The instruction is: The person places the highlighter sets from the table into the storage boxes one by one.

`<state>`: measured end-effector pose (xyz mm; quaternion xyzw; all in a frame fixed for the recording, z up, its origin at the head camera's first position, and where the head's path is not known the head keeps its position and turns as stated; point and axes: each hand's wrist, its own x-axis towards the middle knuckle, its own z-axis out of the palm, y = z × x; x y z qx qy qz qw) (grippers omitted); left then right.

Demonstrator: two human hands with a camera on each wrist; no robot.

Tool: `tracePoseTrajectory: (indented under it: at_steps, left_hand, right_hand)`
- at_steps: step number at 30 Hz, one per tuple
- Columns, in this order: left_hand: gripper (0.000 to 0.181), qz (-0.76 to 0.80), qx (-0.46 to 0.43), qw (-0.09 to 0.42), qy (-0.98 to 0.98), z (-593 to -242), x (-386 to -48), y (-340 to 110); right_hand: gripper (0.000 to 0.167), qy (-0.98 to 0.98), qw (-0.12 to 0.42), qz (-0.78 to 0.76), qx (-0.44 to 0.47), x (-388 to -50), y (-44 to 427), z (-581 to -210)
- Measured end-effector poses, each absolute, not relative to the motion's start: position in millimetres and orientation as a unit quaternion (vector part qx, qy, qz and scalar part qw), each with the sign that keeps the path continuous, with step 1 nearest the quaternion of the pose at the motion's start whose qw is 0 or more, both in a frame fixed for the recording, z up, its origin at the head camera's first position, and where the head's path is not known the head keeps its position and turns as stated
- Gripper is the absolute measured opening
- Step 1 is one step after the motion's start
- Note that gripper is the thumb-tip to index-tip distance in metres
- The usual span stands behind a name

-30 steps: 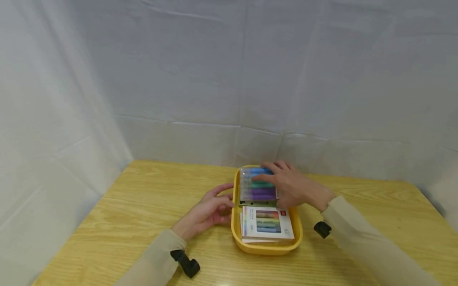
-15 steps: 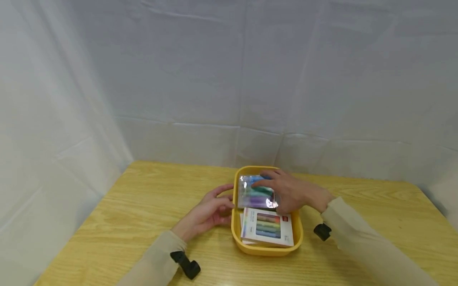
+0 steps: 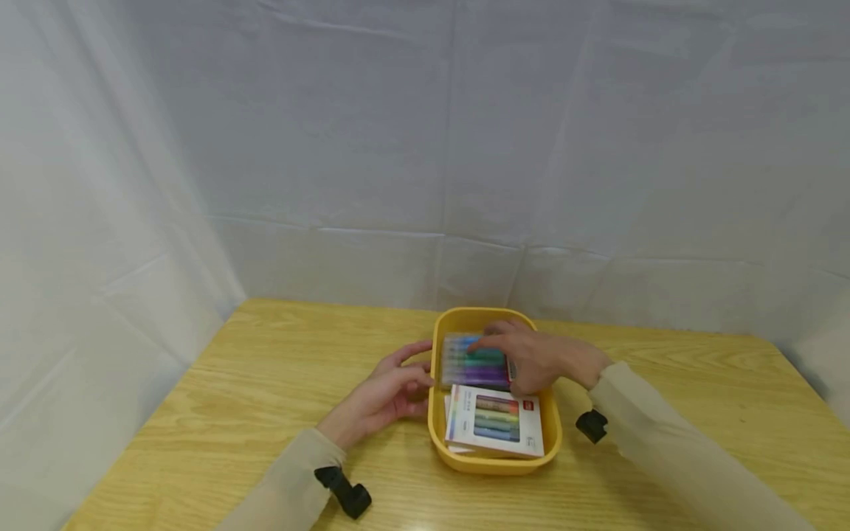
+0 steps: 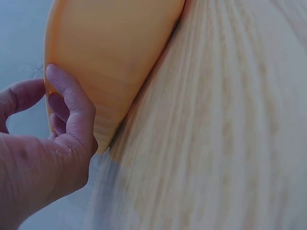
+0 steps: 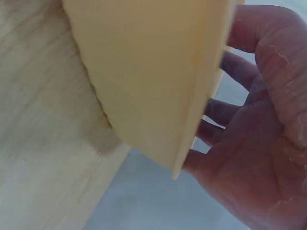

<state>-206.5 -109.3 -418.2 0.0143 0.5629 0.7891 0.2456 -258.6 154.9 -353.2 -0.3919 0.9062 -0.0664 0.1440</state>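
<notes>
A yellow basket (image 3: 438, 435) stands on the wooden table. In its far half lies a clear pack of markers (image 3: 458, 361), with blue, green and purple ones showing. My right hand (image 3: 541, 358) reaches over the basket's right rim and holds this pack by its right part, thumb at the near side, fingers toward the far side. Its fingertips are partly hidden. A white box (image 3: 465, 428) with a window of coloured sticks lies in the near half. My left hand (image 3: 392, 394) touches the basket's left side, fingers loosely bent; the left wrist view shows the fingertips against the yellow wall.
Under the white box another pale, flat item (image 3: 458, 448) peeks out. The wooden table (image 3: 265, 383) ends at a white sheet (image 3: 345, 258) hanging behind it. A black wrist mount (image 3: 345, 493) sits on the left sleeve, another black mount (image 3: 591, 425) by the right.
My right hand has lowered the pack of markers deeper into the basket and slightly nearer. The white box has shifted a little nearer and tilted. My left hand has stayed in place.
</notes>
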Motion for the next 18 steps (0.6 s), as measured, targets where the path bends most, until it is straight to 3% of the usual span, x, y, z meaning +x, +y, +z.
tracePoseTrajectory:
  at_steps: [18]
  left_hand:
    - [0.075, 0.785, 0.005, 0.246, 0.569, -416.6, -206.1, -108.7]
  right_hand:
    - [0.044, 0.898, 0.152, -0.087, -0.404, -258.1, 150.9, -353.6]
